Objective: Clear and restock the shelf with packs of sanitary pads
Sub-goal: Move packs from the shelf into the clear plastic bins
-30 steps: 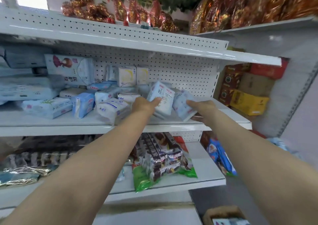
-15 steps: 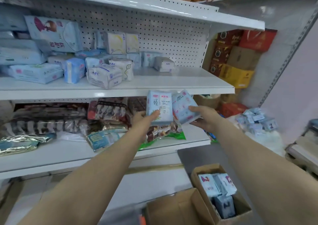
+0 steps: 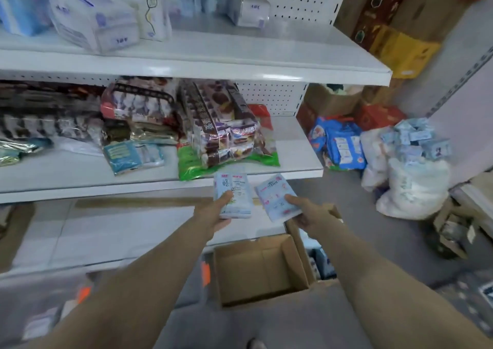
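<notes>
Hands, both extended forward, one pack each. Left hand (image 3: 213,213) grips a pale blue pad pack (image 3: 234,192): the thumb lies across its front face and the other fingers curl behind it. The pack is nearly upright, print toward the camera. Right hand (image 3: 312,212) grips a white pad pack with pink print (image 3: 272,196), thumb on the front near the lower right corner, fingers underneath. This pack tilts to the left. The two packs are side by side, close together; I cannot tell whether they touch.

Position: both packs are in the air, in front of the front edge of the middle shelf (image 3: 293,172) and above an open cardboard box (image 3: 256,274) on the floor.

Upper shelf (image 3: 240,64) carries more pad packs: a white wrapped pack (image 3: 93,24) near the front, a tall white pack (image 3: 153,9) behind it and a small grey-white pack (image 3: 246,6) standing apart to the right. The middle shelf carries snack bags (image 3: 221,132) and a teal packet (image 3: 128,156).

Floor, right side: a white sack (image 3: 413,188) heaped with small blue packs, and blue wrapped packs (image 3: 344,145) beside the shelf end. Stacked cartons (image 3: 400,49) stand further back.
</notes>
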`<action>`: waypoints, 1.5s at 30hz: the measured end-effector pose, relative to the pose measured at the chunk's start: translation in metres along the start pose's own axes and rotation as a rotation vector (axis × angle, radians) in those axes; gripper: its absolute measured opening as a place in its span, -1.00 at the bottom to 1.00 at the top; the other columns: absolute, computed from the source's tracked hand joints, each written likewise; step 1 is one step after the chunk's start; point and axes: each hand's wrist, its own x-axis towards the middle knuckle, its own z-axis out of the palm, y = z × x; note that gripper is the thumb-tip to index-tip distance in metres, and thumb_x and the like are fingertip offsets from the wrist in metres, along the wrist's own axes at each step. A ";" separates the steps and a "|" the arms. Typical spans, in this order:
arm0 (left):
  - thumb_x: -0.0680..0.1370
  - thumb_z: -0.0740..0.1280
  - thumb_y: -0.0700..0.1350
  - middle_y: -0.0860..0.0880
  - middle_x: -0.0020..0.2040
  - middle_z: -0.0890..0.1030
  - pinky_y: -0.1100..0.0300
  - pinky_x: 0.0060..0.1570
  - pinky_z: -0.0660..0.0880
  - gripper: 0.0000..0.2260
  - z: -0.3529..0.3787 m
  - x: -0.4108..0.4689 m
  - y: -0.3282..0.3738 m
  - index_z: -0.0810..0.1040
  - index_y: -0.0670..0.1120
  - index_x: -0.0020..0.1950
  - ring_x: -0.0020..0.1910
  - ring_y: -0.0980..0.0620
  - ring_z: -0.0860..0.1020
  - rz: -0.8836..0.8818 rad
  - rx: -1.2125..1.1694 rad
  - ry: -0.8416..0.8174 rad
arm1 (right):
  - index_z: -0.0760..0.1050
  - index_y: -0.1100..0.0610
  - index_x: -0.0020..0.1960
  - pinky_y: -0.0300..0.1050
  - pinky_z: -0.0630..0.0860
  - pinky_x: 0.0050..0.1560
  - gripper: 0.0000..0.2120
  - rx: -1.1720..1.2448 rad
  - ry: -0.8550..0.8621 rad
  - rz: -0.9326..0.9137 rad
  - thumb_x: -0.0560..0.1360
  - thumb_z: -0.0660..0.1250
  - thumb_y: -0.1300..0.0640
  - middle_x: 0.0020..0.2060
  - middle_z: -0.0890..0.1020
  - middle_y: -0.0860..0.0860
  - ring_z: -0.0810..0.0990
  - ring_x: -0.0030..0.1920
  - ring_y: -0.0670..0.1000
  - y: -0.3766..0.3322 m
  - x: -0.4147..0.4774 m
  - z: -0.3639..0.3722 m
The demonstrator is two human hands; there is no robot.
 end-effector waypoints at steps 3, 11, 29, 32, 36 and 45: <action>0.44 0.55 0.02 -0.14 -0.08 0.68 0.13 -0.25 0.65 -0.66 0.008 0.017 -0.035 0.61 -0.19 0.05 -0.15 -0.04 0.66 -0.099 0.010 0.092 | 0.56 0.27 0.27 0.02 0.51 0.06 -0.38 0.013 0.003 0.064 0.32 0.61 0.00 0.01 0.73 0.15 0.65 0.02 0.21 0.036 0.036 -0.022; 0.47 0.53 -0.10 -0.12 -0.05 0.68 0.01 0.20 0.57 -0.79 0.028 0.065 -0.123 0.59 -0.14 0.01 -0.08 -0.04 0.65 -0.341 -0.023 0.167 | 0.54 0.25 0.27 -0.19 0.58 -0.39 -0.54 -0.096 -0.001 0.323 0.44 0.56 0.15 0.02 0.72 0.14 0.73 -0.06 0.06 0.099 0.099 -0.051; -0.04 0.71 0.18 -0.15 0.04 0.66 0.01 -0.02 0.65 -0.13 0.022 0.179 -0.225 0.57 -0.15 0.16 -0.02 -0.11 0.67 -0.601 0.046 0.456 | 0.56 0.16 0.02 -0.08 0.61 0.03 -0.73 -0.342 -0.023 0.574 0.47 0.53 0.02 -0.09 0.69 0.10 0.63 -0.08 0.03 0.157 0.192 -0.049; 0.25 0.65 0.15 -0.13 0.02 0.65 0.12 -0.18 0.60 -0.39 0.014 0.169 -0.211 0.53 -0.12 0.14 -0.07 -0.04 0.63 -0.613 0.052 0.482 | 0.57 0.17 0.12 -0.11 0.59 0.02 -0.65 -0.382 -0.046 0.578 0.47 0.53 -0.01 -0.08 0.68 0.09 0.62 -0.04 0.02 0.160 0.193 -0.031; 0.37 0.57 0.13 -0.14 -0.04 0.60 0.10 -0.04 0.58 -0.53 -0.022 0.164 -0.210 0.50 -0.14 0.03 -0.12 -0.04 0.57 -0.607 0.075 0.544 | 0.54 0.19 0.23 -0.08 0.52 0.12 -0.59 -0.438 -0.096 0.564 0.51 0.47 -0.04 -0.05 0.65 0.07 0.58 -0.04 0.00 0.161 0.189 0.002; 0.36 0.60 0.04 -0.16 -0.13 0.58 0.07 -0.03 0.59 -0.59 -0.139 0.142 -0.214 0.52 -0.20 -0.09 -0.23 -0.04 0.54 -0.561 0.003 0.662 | 0.49 0.13 0.11 -0.13 0.51 0.11 -0.76 -0.489 -0.182 0.549 0.55 0.43 0.02 -0.21 0.61 0.01 0.56 -0.17 -0.05 0.180 0.165 0.110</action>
